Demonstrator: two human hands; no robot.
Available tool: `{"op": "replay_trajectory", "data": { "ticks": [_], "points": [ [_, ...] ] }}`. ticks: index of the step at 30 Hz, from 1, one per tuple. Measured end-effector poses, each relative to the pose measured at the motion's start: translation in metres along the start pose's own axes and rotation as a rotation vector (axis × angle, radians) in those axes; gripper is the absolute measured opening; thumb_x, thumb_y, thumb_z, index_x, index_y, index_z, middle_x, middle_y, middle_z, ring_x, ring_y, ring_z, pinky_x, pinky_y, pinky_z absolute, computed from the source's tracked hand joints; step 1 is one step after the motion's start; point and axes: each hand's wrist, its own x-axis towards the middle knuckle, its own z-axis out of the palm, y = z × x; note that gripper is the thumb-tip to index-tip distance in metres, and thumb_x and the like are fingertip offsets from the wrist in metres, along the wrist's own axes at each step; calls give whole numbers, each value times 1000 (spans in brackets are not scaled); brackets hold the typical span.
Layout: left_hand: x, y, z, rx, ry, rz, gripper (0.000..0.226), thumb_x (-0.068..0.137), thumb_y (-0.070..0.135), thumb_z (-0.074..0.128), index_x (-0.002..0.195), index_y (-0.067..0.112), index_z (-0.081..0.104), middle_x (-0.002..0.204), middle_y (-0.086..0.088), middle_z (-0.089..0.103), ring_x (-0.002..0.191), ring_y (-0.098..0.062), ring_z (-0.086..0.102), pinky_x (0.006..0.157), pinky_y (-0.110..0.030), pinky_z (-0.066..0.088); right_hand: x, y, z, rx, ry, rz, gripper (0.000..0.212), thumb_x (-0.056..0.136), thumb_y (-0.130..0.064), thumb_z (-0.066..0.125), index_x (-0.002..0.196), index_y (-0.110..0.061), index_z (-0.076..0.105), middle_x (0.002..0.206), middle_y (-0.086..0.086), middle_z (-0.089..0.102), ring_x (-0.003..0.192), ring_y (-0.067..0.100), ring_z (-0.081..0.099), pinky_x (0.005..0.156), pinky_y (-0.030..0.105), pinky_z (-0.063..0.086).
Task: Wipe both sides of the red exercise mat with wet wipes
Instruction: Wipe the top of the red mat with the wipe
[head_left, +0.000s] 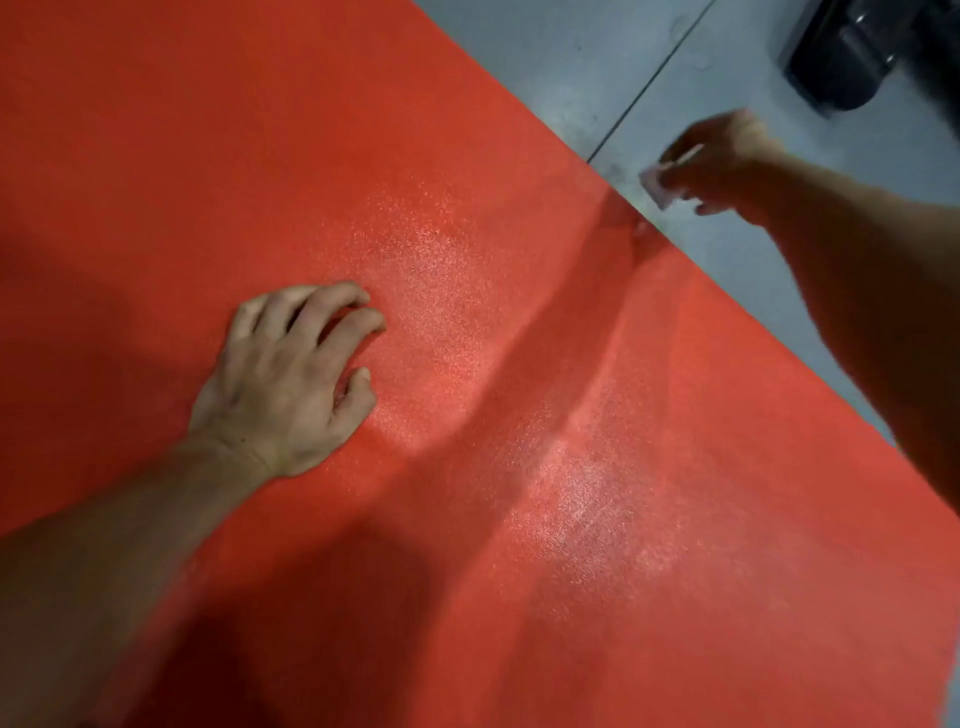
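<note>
The red exercise mat (260, 130) lies flat and fills most of the view, with shiny damp streaks near its middle and lower right. My left hand (291, 379) rests on the mat with its fingers bent, fingertips touching the surface. My right hand (722, 161) is blurred and sits past the mat's right edge, above the grey floor. It pinches a small white wet wipe (657, 182) between thumb and fingers.
Grey floor (571, 62) with a dark seam line runs along the mat's upper right edge. A black object (852, 57) stands on the floor at the top right corner.
</note>
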Motion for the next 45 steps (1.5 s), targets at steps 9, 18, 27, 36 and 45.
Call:
{"op": "replay_trajectory", "data": {
  "ticks": [9,18,27,36,45],
  "points": [
    [-1,1,0,-8,29,1,46,86,34,55,128,18,63,138,-3,57,120,-33,50,102,-53,36,-64,-7,30,-160,-112,-220,6,84,-23,82,87,-24,76,76,5,71,65,8,61,67,26,48],
    [-1,1,0,-5,35,-1,47,86,36,53,129,18,62,138,-4,56,119,-35,48,102,-53,34,-48,-3,26,-207,115,-184,12,85,-22,78,97,-20,77,85,2,70,74,7,61,62,23,42],
    [-1,2,-1,-21,10,-19,49,87,38,51,131,19,61,140,-4,53,121,-36,46,103,-53,33,-68,7,34,-186,160,-326,17,85,-17,74,101,-17,77,92,7,75,74,1,66,65,22,42],
    [-1,3,1,-15,19,-12,48,87,38,51,129,18,61,138,-4,54,119,-35,46,103,-53,34,-156,-10,89,-99,-155,-633,11,85,-21,71,94,-20,78,88,-6,74,75,4,67,69,21,51],
    [-1,5,-1,-12,11,-25,49,86,38,51,131,19,60,140,-4,53,121,-36,46,104,-53,34,-74,-1,39,-255,274,-282,52,69,-55,51,102,-23,76,99,5,75,93,27,69,74,34,51]
  ]
}}
